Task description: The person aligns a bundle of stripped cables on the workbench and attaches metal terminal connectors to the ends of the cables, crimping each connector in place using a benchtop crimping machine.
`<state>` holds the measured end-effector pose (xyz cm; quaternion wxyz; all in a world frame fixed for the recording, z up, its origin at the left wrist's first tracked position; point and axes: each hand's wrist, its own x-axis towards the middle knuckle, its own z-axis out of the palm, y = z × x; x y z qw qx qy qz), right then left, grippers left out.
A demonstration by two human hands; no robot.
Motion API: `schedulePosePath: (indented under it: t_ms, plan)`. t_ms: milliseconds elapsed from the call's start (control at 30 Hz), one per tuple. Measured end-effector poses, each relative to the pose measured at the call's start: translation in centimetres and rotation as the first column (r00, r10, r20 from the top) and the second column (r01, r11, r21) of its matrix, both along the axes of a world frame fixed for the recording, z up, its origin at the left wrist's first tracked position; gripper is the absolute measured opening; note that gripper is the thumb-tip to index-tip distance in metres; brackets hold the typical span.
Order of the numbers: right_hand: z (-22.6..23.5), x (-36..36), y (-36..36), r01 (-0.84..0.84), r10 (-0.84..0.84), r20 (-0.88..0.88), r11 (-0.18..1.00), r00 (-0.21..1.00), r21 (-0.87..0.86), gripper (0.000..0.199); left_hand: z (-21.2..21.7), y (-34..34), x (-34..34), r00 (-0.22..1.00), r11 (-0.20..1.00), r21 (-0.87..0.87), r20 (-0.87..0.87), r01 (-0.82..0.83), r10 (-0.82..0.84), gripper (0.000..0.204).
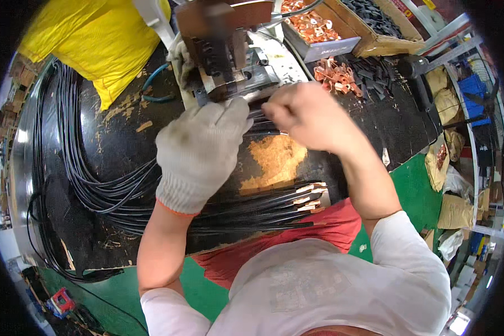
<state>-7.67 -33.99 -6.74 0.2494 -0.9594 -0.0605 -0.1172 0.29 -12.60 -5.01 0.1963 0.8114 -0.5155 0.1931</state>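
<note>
My left hand [199, 143], in a whitish knitted glove with an orange cuff edge, is closed at the front of a metal press [221, 67]. What its curled fingers hold is hidden. Just right of it, my bare right hand [305, 115] is closed, thumb and fingers pinched together and slightly blurred. Dark, thin cable-like lengths [257, 122] show between the two hands; whether either hand grips them cannot be made out. Closer to me lies a bundle of black cables [241, 210], with copper terminals [311, 196] on the right ends.
Loose copper terminals [337, 77] and black sleeves [373, 75] lie beyond my right hand, before boxes of copper terminals [311, 28] and black pieces [372, 14]. Long cables [73, 134] loop along the left. A yellow bag [103, 42] and blue-handled pliers [154, 84] sit far left.
</note>
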Motion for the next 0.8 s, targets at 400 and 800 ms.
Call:
schedulePosePath:
  t_ms: [400, 800]
  plan:
    - [-0.6, 1.8, -2.8, 0.233, 0.453, -0.225, 0.039, 0.863, 0.972, 0.051, -0.9, 0.2, 1.6, 0.987, 0.973, -0.226, -0.16, -0.037, 0.001, 0.025]
    - [-1.5, 1.7, 1.0, 0.325, 0.193, -0.356, 0.174, 0.915, 0.93, 0.033, -0.5, 0.5, 2.0, 0.971, 0.983, -0.148, -0.198, 0.105, -0.133, 0.024]
